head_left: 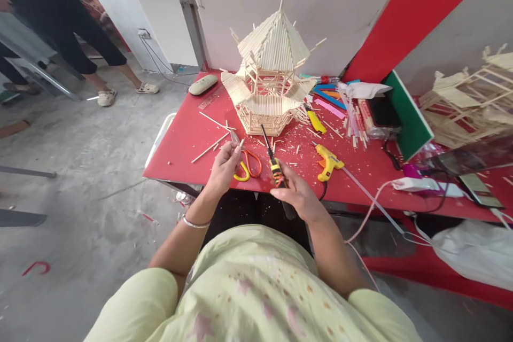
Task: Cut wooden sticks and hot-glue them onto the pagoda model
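My left grip (226, 164) pinches a short stick (241, 143) above scissors (247, 164); my right grip (295, 193) clasps a dark-shafted tool (275, 166). Ahead on the red surface (176, 155) stands the stick pagoda (278, 53), glue gun (329, 162) to its right.

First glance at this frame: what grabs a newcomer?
The tall, pale wooden-stick pagoda model, standing toward the back of the red-topped table. Next, the bright yellow glue gun lying to its front right. Nearer the wearer, the right hand grips a slim black-and-yellow tool pointing toward the model's base.
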Demonstrator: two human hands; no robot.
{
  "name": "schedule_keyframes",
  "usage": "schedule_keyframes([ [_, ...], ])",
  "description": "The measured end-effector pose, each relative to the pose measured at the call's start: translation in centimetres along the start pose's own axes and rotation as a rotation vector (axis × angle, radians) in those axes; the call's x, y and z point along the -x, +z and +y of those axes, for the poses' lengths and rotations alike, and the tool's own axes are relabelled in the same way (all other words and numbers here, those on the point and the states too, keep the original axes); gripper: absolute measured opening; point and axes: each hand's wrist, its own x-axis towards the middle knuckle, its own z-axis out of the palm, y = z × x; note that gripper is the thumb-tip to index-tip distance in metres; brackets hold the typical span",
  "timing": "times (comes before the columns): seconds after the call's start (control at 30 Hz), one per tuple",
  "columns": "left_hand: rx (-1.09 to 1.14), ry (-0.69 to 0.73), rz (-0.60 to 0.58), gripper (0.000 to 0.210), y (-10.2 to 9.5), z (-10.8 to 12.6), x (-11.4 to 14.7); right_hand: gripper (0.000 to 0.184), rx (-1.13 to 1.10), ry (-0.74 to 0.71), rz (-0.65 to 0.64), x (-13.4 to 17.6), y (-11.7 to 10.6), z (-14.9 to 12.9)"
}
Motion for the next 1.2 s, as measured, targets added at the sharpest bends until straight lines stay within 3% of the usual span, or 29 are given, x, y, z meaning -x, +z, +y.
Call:
schedule_keyframes([
  [0.1, -0.022, -0.001, 0.025, 0.034, -0.8, -0.6, 0.1, 0.094, 0.639, 0.109, 0.323, -1.5, -1.2, 1.6],
  [0.2, -0.055, 0.003, 0.045, 0.035, -1.8, -1.6, 0.3, 0.091, 1.076, 0.136, 0.424, -3.1, -1.6, 3.3],
  [0.27, -0.066, 0.012, 0.067, 0.038, -2.6, -2.2, 0.4, 0.077, 1.176, 0.022, 0.462, -4.0, -0.9, 3.7],
  [0.33, -0.076, 0.016, 0.097, 0.04, -3.2, -2.6, 0.5, 0.062, 1.168, -0.171, 0.463, -4.9, 0.6, 3.3],
  [0.43, -0.089, 0.02, 0.147, 0.039, -4.0, -2.7, 0.6, 0.056, 1.098, -0.332, 0.276, -6.5, 4.1, 2.0],
  [0.5, -0.092, 0.02, 0.168, 0.037, -4.3, -2.6, 0.8, 0.061, 1.156, -0.274, 0.139, -7.9, 6.3, 1.1],
  [0.6, -0.091, 0.033, 0.207, 0.037, -4.6, -2.4, 0.9, 0.066, 1.267, -0.117, 0.058, -9.9, 8.1, 0.1],
  [0.73, -0.064, 0.029, 0.23, 0.039, -4.9, -2.6, 0.7, 0.075, 1.225, -0.026, 0.004, -11.3, 7.0, -0.8],
  [0.87, -0.047, 0.04, 0.207, 0.038, -5.2, -3.0, 0.3, 0.067, 1.053, 0.022, 0.028, -10.6, 4.1, -0.9],
  [1.07, -0.087, 0.058, 0.146, 0.034, -5.0, -3.0, 0.1, 0.086, 0.719, -0.247, 0.153, -6.4, 3.1, 0.8],
  [1.2, -0.106, 0.12, 0.062, 0.029, -4.8, -2.6, 0.2, 0.056, 0.704, -0.332, 0.162, -4.6, 4.2, 0.7],
])
